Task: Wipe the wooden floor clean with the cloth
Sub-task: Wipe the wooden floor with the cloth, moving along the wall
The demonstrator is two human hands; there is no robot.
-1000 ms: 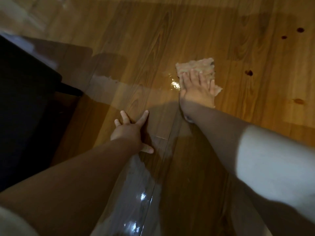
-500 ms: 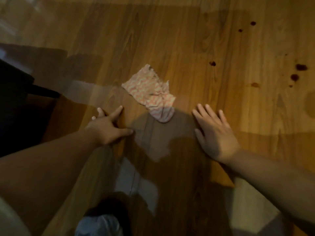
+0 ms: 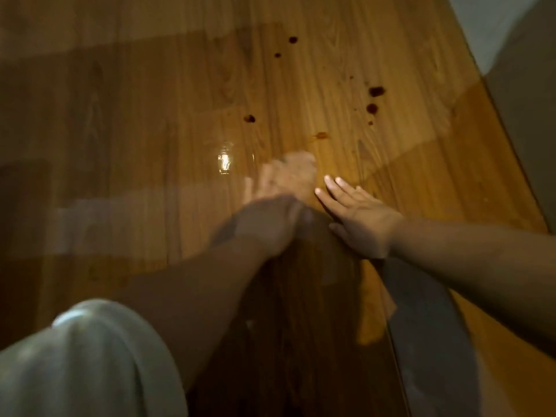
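Your left hand (image 3: 270, 224) has left its place on the boards and swung across onto the cloth (image 3: 293, 173), which half a second ago lay loose between your two hands. At far left, low in the picture, a fold of grey fabric (image 3: 90, 356) fills the corner. Further in, a bright glare (image 3: 225, 161) shines on the wooden floor (image 3: 150, 115), just left of the cloth. Your left hand, smeared by motion, reaches over the near edge of the cloth, which shows only as a pale, blurred bunch past the knuckles. The blur hides whether the fingers curl round it or press it flat, so you cannot tell the hold. Just to the right, your right hand (image 3: 361, 218) lies palm down on the floor, fingers straight and slightly spread, holding nothing, its fingertips (image 3: 328, 180) just beside the cloth. Beyond both hands, dark marks dot the boards: a lone spot (image 3: 249, 118) above the cloth, and a cluster of dark stains (image 3: 376, 91) further right. A pale surface (image 3: 496, 25) meets the floor in the top right corner
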